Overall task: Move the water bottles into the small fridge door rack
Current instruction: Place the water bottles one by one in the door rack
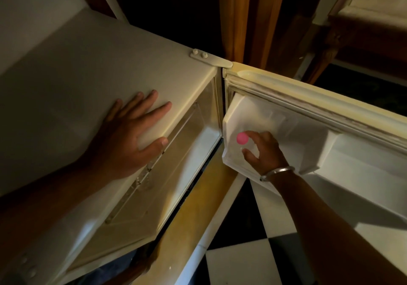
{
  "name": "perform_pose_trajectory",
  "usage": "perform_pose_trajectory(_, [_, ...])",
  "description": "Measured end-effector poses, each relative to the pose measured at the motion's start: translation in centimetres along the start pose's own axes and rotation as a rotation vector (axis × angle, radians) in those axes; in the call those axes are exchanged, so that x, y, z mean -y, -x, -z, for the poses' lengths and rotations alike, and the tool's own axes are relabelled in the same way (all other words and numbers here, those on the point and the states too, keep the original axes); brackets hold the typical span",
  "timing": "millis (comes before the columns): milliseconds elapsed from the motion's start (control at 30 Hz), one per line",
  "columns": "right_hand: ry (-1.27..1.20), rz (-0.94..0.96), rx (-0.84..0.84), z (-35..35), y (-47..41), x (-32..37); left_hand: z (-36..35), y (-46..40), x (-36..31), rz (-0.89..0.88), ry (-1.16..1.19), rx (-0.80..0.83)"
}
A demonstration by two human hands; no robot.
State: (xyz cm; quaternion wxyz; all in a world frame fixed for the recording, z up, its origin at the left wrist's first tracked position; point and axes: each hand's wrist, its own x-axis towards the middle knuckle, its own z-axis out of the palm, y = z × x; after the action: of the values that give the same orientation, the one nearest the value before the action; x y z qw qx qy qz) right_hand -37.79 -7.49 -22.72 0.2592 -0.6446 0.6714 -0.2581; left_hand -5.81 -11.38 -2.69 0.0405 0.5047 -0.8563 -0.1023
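A clear water bottle with a pink cap (242, 138) stands upright inside the white door rack (233, 119) of the open small fridge door (308, 99). My right hand (263, 150), with a metal bangle on the wrist, is wrapped around the bottle's shoulder just below the cap, inside the rack. My left hand (132, 135) lies flat, fingers spread, on the fridge's white top (88, 75) near its front edge. Most of the bottle's body is hidden by the rack wall and my fingers.
The fridge's inner compartment with a clear flap (171, 163) is open below my left hand. A black-and-white checkered floor (242, 251) lies beneath the door. Orange-brown curtains (246, 16) and a carved wooden furniture leg (326, 49) stand behind the fridge.
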Motion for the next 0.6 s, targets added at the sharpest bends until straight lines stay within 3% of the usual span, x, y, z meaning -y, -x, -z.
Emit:
perform_pose_trajectory(133, [-0.085,0.039,0.011,-0.7,-0.3,0.5,-0.1,0.0,0.2,-0.002,-0.003,-0.008])
perform_pose_trajectory(333, [-0.330,-0.250,-0.245,-2.6,1.1,1.2,-0.2,0.0,0.3,-0.004,0.002,-0.018])
perform_pose_trajectory(467, [-0.297,-0.294,-0.111,-4.2,2.2,0.1,-0.3,0.0,0.3,-0.003,0.004,-0.029])
perform_pose_trajectory(600, [-0.262,-0.263,-0.101,-5.2,2.2,-0.2,-0.3,0.1,0.3,0.002,-0.002,-0.028])
